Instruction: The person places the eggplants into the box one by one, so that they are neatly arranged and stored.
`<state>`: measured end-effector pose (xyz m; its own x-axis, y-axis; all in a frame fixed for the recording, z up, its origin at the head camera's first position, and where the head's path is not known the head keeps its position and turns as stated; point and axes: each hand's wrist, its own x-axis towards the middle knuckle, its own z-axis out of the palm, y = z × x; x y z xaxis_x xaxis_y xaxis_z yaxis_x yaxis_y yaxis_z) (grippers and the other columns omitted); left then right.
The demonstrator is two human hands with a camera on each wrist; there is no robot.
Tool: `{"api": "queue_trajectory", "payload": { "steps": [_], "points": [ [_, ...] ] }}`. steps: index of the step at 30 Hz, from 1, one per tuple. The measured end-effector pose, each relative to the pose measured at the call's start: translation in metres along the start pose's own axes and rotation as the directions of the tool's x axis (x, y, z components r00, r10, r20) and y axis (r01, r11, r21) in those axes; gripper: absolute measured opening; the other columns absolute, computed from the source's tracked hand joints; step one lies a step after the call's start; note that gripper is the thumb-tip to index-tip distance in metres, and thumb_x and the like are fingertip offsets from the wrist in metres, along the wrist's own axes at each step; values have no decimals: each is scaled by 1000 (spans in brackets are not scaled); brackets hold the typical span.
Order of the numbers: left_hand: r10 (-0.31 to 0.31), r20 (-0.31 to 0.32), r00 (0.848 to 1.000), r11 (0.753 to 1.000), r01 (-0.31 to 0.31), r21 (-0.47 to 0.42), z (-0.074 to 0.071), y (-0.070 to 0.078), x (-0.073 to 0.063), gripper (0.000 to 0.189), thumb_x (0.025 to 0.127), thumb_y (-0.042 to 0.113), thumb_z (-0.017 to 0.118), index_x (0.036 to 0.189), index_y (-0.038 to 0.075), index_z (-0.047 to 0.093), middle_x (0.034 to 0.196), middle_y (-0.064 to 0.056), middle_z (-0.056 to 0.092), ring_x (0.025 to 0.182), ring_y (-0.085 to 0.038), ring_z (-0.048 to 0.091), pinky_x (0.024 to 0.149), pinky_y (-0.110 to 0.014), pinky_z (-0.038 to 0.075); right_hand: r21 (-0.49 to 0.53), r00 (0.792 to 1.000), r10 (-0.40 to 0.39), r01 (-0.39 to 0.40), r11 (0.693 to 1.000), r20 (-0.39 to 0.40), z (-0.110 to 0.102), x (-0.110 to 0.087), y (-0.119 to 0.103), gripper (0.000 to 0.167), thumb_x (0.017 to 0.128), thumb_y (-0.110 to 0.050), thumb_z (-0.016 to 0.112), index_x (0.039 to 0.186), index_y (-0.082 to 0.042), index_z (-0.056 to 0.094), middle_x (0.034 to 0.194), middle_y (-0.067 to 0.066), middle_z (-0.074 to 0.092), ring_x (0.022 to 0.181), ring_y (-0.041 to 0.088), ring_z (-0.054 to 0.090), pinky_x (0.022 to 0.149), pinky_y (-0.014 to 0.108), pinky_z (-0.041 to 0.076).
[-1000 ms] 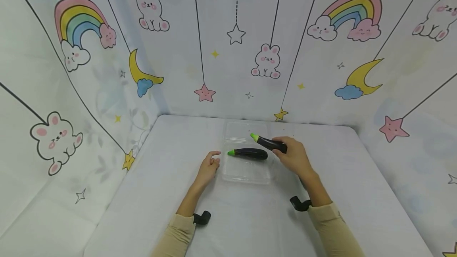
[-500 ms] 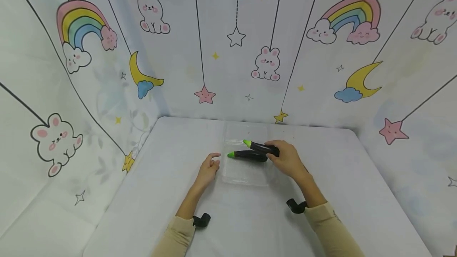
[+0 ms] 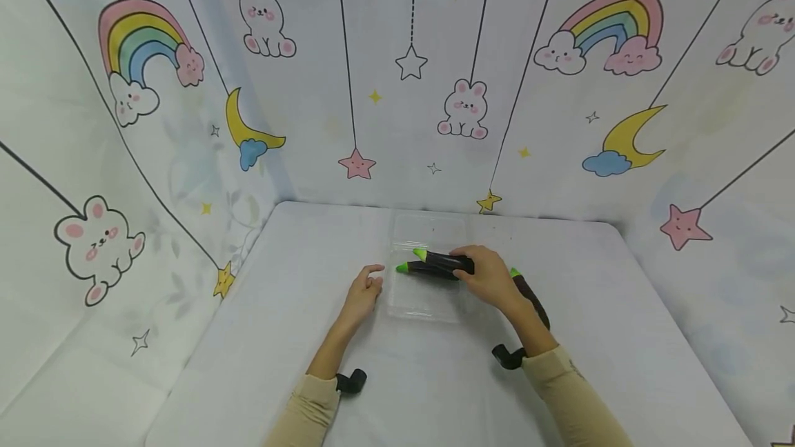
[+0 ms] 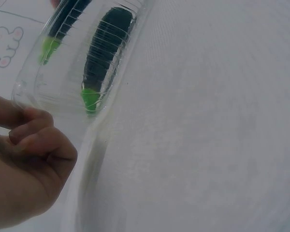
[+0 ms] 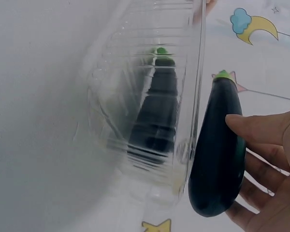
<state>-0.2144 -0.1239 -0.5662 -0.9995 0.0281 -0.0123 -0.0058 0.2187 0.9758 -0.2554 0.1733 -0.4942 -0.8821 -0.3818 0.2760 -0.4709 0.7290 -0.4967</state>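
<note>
My right hand [image 3: 491,278] grips a dark eggplant [image 5: 217,150] with a green tip, thumb on one side and fingers on the other. It is over a clear plastic box [image 3: 425,310], where it partly covers a second eggplant [image 3: 428,270] inside. Through the box wall in the left wrist view, that inner eggplant [image 4: 108,43] shows whole. My left hand [image 3: 362,295] is at the box's left end, index finger stretched toward the rim and the others loosely bent. Its fingertips overlap the box end in the left wrist view.
A third eggplant [image 3: 531,299] lies on the white-covered table [image 3: 310,267], partly behind my right forearm. The box's clear lid [image 3: 428,228] lies folded back on its far side. A white curtain [image 3: 397,116] with printed rabbits, stars and rainbows stands behind the table.
My right hand has moved left and slightly down with its eggplant, over the one in the box. The third eggplant has come into view beside my forearm. My left hand has stayed in place.
</note>
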Motion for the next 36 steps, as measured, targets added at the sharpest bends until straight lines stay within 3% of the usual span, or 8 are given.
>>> {"api": "queue_trajectory", "payload": {
  "steps": [19,36],
  "points": [
    [7,-25,1000,999,-6,31,1,2,1,35,109,11,50,144,4,54,66,4,44,55,-11,37,52,-23,34,-13,994,-14,16,1000,110,25,7,-7,40,88,-12,85,126,-10,73,128,8,71,124,31,64,106,52,48],
    [36,-13,999,999,-35,32,1,-1,1,37,110,12,49,145,1,51,68,4,45,54,-9,38,51,-23,34,-57,992,-23,30,998,124,38,6,-3,38,86,-12,87,122,-9,75,124,9,71,120,31,64,104,50,50]
  ]
}}
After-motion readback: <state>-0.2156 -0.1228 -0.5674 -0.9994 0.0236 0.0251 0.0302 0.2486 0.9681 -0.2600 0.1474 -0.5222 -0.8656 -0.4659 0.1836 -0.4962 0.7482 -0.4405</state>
